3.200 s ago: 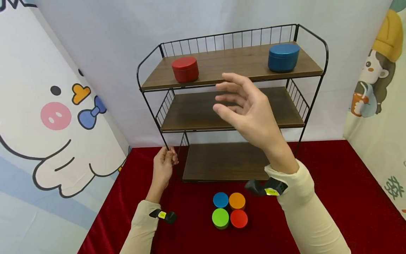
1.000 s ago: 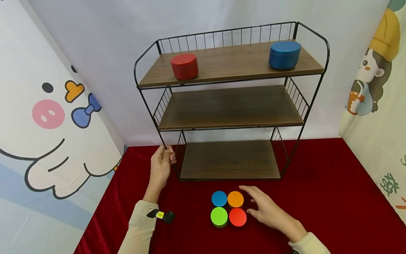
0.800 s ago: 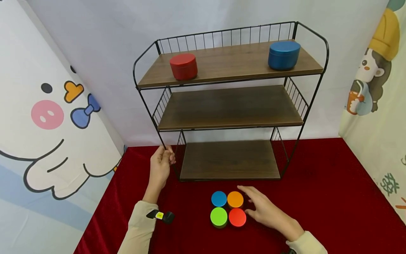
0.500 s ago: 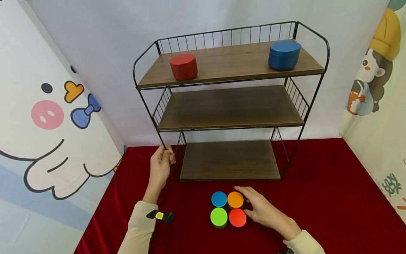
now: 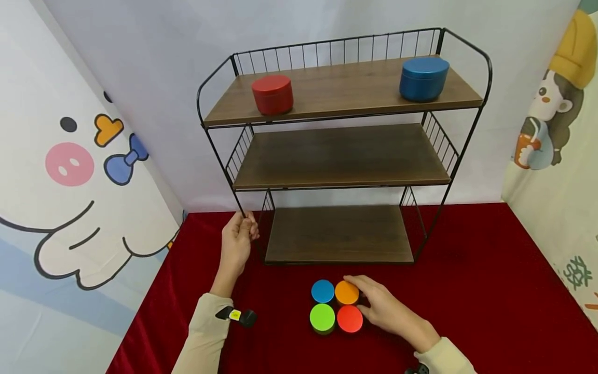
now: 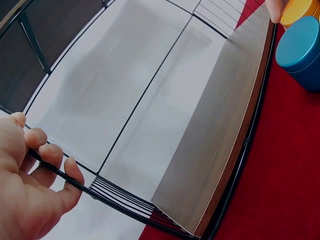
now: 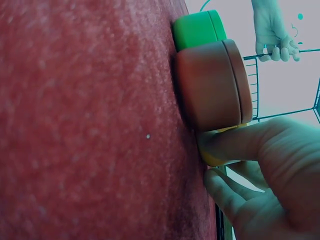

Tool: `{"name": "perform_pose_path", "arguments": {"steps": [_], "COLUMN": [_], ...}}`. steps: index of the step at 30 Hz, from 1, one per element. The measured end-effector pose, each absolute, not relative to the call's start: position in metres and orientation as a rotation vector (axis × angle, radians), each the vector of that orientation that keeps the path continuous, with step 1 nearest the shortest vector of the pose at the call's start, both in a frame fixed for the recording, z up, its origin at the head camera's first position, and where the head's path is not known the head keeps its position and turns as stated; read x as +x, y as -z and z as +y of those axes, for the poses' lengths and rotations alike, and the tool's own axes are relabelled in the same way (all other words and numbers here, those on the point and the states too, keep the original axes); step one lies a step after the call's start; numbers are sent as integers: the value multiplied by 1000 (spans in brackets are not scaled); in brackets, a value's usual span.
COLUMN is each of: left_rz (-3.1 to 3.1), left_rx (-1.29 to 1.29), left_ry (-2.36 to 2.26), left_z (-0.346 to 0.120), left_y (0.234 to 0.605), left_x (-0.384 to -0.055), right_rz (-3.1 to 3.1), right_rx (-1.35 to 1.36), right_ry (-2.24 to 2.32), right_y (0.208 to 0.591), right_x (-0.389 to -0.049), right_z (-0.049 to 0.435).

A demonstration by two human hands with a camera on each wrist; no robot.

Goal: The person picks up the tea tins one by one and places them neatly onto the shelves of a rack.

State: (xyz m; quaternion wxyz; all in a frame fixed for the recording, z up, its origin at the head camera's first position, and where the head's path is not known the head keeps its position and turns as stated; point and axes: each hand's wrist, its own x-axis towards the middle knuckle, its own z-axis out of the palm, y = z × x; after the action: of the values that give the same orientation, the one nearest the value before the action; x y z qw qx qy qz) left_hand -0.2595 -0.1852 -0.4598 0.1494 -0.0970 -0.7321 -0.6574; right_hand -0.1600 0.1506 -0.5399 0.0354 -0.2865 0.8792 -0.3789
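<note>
L hand (image 5: 237, 240) clamped on rack (image 5: 343, 158); R hand (image 5: 386, 310) at orange tin (image 5: 346, 293), part-hidden, can't tell if pinched.

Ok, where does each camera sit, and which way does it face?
Head: head-worn, facing forward and down at the rack; left grip, right grip and sleeves show.
Left wrist: on that wrist, facing the bottom shelf; left grip close, part of right grip at edge.
Right wrist: on that wrist, low over red cloth, facing the green tin; right grip close, left grip beyond.
Head and left wrist share the orange tin.
</note>
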Motion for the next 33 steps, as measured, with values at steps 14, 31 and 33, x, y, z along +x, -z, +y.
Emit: {"name": "perform_pose_path", "arguments": {"steps": [14,31,33], "left_rz": [-2110,-2102,-2101], "left_rx": [-262,-256,-260], "left_ry": [1886,1900,1899], "left_z": [-184,-184,-184], "left_y": [457,458,457], "left_x": [-259,-259,-259], "right_rz": [2705,2660,2665], "right_rx": [-860,-829,-826], "right_ry": [1174,1250,1260], "right_y": [538,536,534], "right_x": [-160,-163,-164], "right_z": [150,153,154]}}
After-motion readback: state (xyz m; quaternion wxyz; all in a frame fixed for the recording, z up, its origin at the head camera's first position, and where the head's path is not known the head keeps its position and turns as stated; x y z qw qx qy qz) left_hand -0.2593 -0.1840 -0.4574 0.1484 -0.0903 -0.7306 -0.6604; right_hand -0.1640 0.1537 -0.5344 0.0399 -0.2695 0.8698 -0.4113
